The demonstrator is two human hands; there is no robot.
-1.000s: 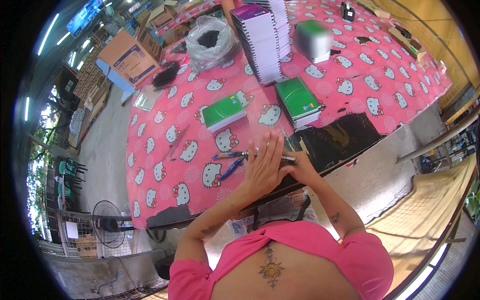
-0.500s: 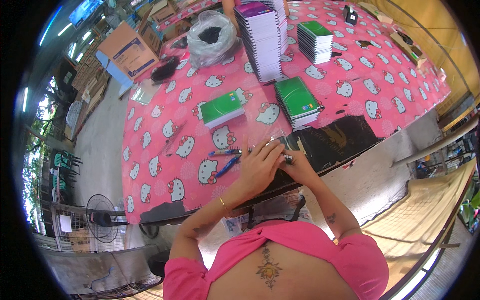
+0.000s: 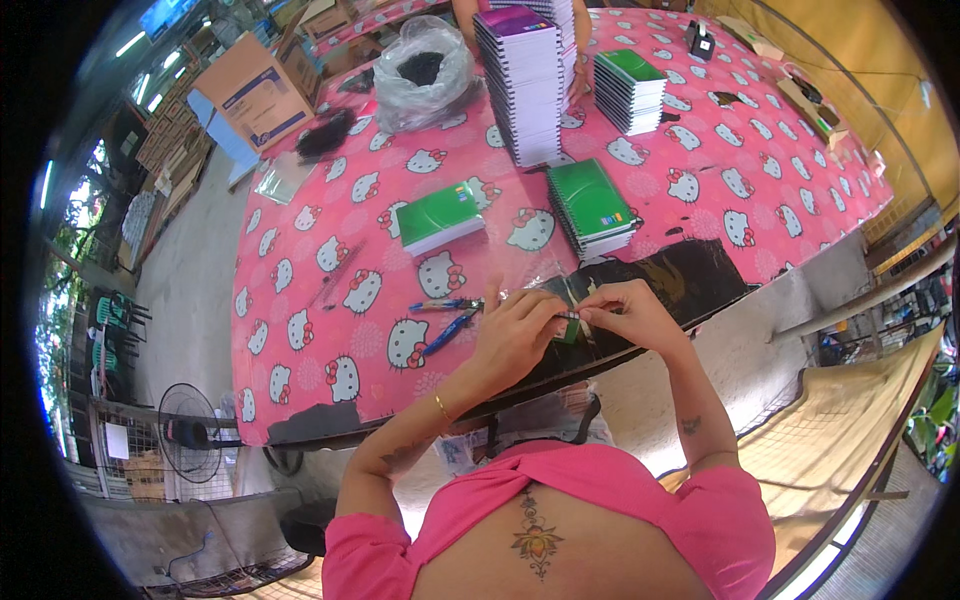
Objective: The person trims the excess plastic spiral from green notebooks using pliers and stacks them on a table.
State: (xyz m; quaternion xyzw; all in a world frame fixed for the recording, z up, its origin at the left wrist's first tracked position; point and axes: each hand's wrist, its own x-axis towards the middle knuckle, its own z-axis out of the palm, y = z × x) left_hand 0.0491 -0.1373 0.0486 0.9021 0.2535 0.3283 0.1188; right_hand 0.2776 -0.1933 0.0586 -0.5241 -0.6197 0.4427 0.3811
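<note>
At the table's near edge, my left hand (image 3: 515, 335) lies over a green-covered notebook (image 3: 567, 331), its fingers bent and close together around it. Only a small corner of the cover and part of the dark coil edge show. My right hand (image 3: 632, 315) pinches at the end of that coil, thumb and forefinger together. Left of my left hand lies a pair of pliers with blue handles (image 3: 450, 333), its jaws partly hidden by the hand. Beyond my hands are a green notebook (image 3: 440, 217) lying alone and a short stack of green spiral notebooks (image 3: 590, 205).
A tall stack of spiral notebooks (image 3: 522, 100) stands farther back, beside another green stack (image 3: 630, 90). A plastic bag of black coils (image 3: 422, 80), loose black coils (image 3: 327, 135) and a cardboard box (image 3: 255, 95) are at the far left. Another person's hand (image 3: 579, 75) shows behind the tall stack.
My right hand has moved up and right, from under my left fingers to the coil's end. A green cover corner now shows between my hands.
</note>
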